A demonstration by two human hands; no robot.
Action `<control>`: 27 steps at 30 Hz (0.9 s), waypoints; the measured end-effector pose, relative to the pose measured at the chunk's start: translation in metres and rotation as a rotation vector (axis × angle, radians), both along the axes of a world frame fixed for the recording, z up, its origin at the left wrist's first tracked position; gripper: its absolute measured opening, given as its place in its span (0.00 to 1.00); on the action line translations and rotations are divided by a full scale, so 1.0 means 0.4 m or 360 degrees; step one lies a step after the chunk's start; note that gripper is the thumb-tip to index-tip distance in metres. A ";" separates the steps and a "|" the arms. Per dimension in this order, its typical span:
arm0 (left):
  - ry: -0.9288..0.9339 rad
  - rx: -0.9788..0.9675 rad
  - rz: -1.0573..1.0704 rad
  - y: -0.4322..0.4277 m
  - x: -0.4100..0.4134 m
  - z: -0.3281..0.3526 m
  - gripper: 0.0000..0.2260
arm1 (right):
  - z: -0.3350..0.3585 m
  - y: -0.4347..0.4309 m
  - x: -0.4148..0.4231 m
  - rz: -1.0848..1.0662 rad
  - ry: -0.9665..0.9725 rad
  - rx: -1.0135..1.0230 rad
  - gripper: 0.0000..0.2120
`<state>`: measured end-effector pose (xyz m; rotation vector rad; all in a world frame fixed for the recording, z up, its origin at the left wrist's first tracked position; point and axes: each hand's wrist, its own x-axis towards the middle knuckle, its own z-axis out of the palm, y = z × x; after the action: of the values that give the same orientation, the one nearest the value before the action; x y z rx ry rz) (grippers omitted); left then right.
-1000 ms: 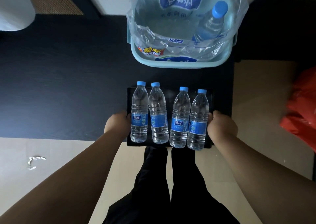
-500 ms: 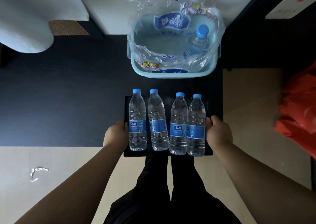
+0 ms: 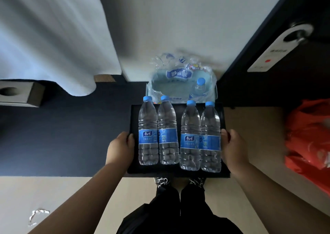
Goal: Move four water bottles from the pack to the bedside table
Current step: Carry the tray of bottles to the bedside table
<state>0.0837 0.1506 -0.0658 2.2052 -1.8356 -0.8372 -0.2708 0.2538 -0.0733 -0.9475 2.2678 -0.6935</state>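
Several clear water bottles with blue caps and blue labels lie side by side on a black tray (image 3: 178, 173) held in front of me. The leftmost bottle (image 3: 147, 133) and the rightmost bottle (image 3: 210, 139) frame two more between them. My left hand (image 3: 121, 148) grips the tray's left edge and my right hand (image 3: 232, 149) grips its right edge. Beyond the tray, on the floor, a pale blue basin (image 3: 212, 94) holds the torn plastic pack (image 3: 178, 73) with one bottle (image 3: 199, 89) left standing in it.
White bedding (image 3: 44, 40) hangs at the upper left, above a dark carpet (image 3: 62, 135). A tissue box (image 3: 17, 93) sits at the far left. A dark door with a white hanger sign (image 3: 278, 46) stands at the upper right, an orange bag (image 3: 309, 137) at the right. My legs and shoes are under the tray.
The tray with the bottles has been lifted up off the floor and now hangs higher, while my view has tilted up, showing the bedding, wall and door.
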 end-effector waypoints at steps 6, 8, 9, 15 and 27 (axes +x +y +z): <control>0.0128 -0.0143 0.0054 -0.049 -0.013 0.125 0.17 | 0.118 -0.046 -0.017 -0.0067 -0.0058 -0.0092 0.15; 0.0156 -0.0210 0.0072 -0.069 -0.020 0.161 0.17 | 0.157 -0.062 -0.022 -0.0110 -0.0101 -0.0118 0.16; 0.0169 -0.0243 0.0079 -0.080 -0.023 0.180 0.17 | 0.177 -0.069 -0.025 -0.0122 -0.0100 -0.0125 0.16; 0.0235 -0.0353 0.0028 -0.136 -0.033 0.278 0.18 | 0.281 -0.098 -0.033 -0.0192 0.0042 -0.0172 0.18; 0.0246 -0.0420 0.0053 -0.076 -0.036 0.370 0.20 | 0.362 -0.067 -0.042 -0.0198 0.0189 -0.0255 0.18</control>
<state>0.0695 0.1201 0.0820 1.9478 -1.7218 -0.6926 -0.2876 0.2271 0.0715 -0.9496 2.4205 -0.9061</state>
